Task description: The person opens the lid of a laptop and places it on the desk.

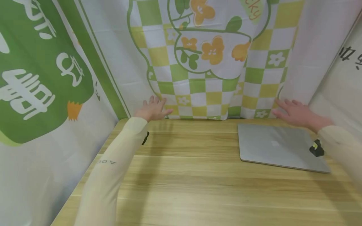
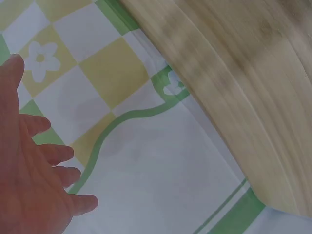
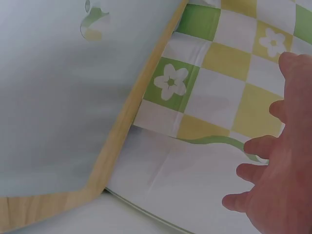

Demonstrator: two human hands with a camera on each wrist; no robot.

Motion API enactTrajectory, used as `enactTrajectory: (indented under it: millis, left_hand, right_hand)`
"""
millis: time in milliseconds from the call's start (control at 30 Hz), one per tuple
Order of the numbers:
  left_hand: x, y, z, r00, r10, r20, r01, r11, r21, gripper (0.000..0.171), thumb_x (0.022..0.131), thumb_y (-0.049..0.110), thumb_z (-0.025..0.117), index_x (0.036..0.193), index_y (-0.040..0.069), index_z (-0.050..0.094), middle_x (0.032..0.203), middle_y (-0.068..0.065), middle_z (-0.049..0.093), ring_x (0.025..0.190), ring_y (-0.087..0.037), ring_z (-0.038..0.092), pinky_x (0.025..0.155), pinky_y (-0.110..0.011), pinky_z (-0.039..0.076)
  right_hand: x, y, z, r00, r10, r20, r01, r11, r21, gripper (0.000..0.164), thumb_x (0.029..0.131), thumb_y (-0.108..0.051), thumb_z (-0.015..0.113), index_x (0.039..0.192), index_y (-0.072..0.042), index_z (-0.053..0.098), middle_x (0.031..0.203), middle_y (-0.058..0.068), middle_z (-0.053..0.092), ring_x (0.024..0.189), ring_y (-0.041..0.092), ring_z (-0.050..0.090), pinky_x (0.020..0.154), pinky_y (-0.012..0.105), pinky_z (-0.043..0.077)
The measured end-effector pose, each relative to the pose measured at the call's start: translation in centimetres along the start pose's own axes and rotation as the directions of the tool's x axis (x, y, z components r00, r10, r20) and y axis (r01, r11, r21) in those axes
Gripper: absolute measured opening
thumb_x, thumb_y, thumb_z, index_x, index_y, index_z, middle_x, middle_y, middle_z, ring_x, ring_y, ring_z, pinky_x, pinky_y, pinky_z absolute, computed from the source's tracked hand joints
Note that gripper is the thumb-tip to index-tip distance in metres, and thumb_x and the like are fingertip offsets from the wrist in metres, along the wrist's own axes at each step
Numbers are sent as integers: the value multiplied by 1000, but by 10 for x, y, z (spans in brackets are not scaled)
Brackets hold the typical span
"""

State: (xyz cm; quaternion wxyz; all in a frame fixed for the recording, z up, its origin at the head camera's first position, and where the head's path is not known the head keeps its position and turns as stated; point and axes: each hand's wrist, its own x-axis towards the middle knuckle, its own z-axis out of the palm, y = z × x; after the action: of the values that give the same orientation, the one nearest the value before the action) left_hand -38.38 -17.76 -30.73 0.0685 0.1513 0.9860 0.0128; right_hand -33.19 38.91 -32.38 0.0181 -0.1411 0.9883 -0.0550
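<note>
My left hand (image 1: 152,109) is held out over the far left of the wooden table (image 1: 181,188), fingers spread and holding nothing. In the left wrist view that hand (image 2: 34,165) shows its palm side and spread fingers in front of the checked curtain (image 2: 112,73). On the far right, my right hand (image 1: 302,113) reaches past a closed silver laptop (image 1: 277,144), its fingers apart and its grasp empty. The right wrist view has the hand (image 3: 282,161) at the right edge and the laptop lid (image 3: 73,107) at the left.
A green and yellow checked curtain (image 1: 198,91) hangs behind the table's back edge. White cloth with a green printed panel (image 1: 42,72) covers the left side, and another white cloth (image 1: 342,88) hangs at the right. Black wrist devices (image 1: 316,148) sit at both cuffs.
</note>
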Motion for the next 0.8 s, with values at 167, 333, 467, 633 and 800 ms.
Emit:
enactTrajectory:
  millis: [167, 333, 467, 633, 800]
  left_hand:
    - [3, 6, 4, 1000, 10, 11, -10, 1000, -7, 83, 98, 67, 25, 159, 14, 6, 162, -28, 0, 150, -48, -5, 118, -69, 1]
    - [4, 12, 10, 999, 31, -18, -32, 999, -19, 82, 98, 67, 26, 159, 15, 9, 164, -25, 2, 151, -46, -2, 119, -67, 1]
    - [6, 19, 14, 998, 49, -33, -50, 998, -31, 83, 97, 68, 27, 159, 15, 10, 164, -23, 3, 151, -45, 1, 120, -66, 3]
    - [11, 30, 18, 996, 72, -47, -74, 996, -51, 82, 98, 67, 28, 158, 13, 13, 164, -22, 8, 151, -43, 5, 120, -67, 7]
    - [14, 39, 23, 995, 82, -64, -85, 995, -46, 84, 98, 68, 26, 158, 12, 13, 163, -23, 11, 151, -43, 10, 120, -66, 12]
  right_hand:
    - [-4, 4, 8, 999, -40, -30, 41, 999, 17, 74, 104, -48, 33, 154, 3, 17, 150, 44, 20, 134, 66, 18, 108, 77, 15]
    - [-7, 11, 19, 998, -44, -51, 47, 998, 44, 73, 105, -45, 36, 154, 5, 16, 149, 42, 24, 134, 62, 24, 110, 73, 19]
    - [-10, 21, 27, 997, -51, -65, 57, 994, 97, 72, 105, -42, 39, 154, 4, 15, 152, 39, 24, 135, 61, 25, 109, 73, 21]
    - [-17, 28, 37, 995, -57, -86, 71, 984, 166, 70, 105, -38, 40, 153, 7, 16, 150, 41, 25, 133, 63, 26, 107, 73, 23]
    - [-23, 30, 45, 991, -67, -115, 88, 976, 198, 68, 105, -34, 40, 149, 13, 20, 145, 45, 27, 129, 64, 29, 104, 73, 27]
